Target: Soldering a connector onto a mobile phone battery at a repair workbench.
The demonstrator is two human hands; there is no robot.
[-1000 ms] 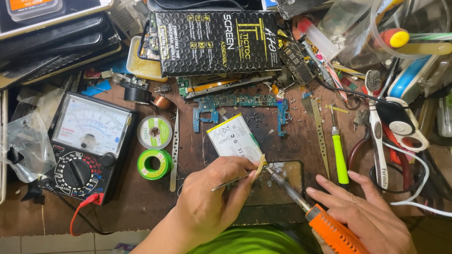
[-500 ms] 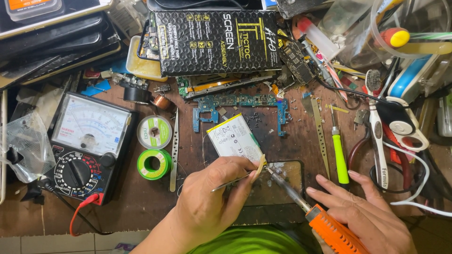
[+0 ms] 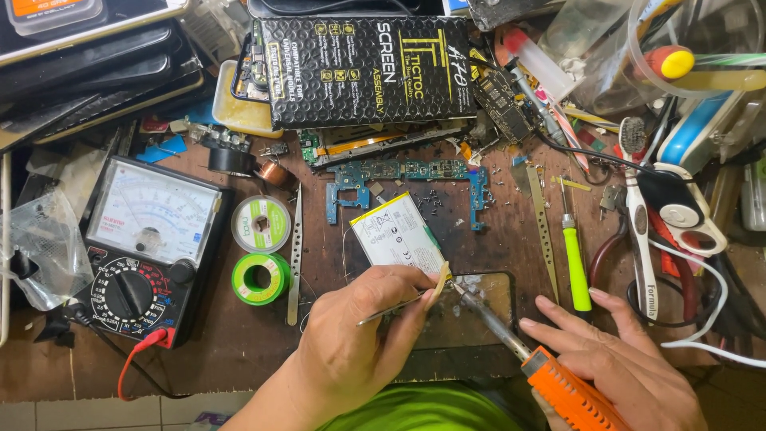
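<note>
The dark, scuffed wooden counter [image 3: 239,351] carries everything, crowded with tools and loose parts. At its back lies a large black textured packet with yellow print [image 3: 367,68]. To the left sits a black analogue multimeter with a white dial face [image 3: 148,247], its red lead [image 3: 140,351] trailing toward the near edge.

The left hand [image 3: 351,343] comes up from the bottom edge, its grip closed narrow on thin metal tweezers [image 3: 391,307], whose tips reach a small tan strip [image 3: 441,279] pinched at the fingertips. The right hand [image 3: 614,359] lies to the right, palm down with fingers spread, over the orange ribbed handle of a soldering iron [image 3: 562,391]; whether its grip truly clasps the handle is hard to tell, since the handle is cut off by the frame's lower edge. The iron's grey metal shaft slants up-left, its tip just beside the tan strip.

Right behind that meeting point lies a white, flat rectangular phone battery [image 3: 395,235], tilted; its near corner is hidden by the left fingers. Behind it sits a blue circuit board [image 3: 399,172], bracket-shaped. Left of the battery are two solder spools, one pale green [image 3: 261,224], one bright green [image 3: 259,278]. A green-handled screwdriver [image 3: 576,263] lies right of the battery, just beyond the right fingertips.
</note>
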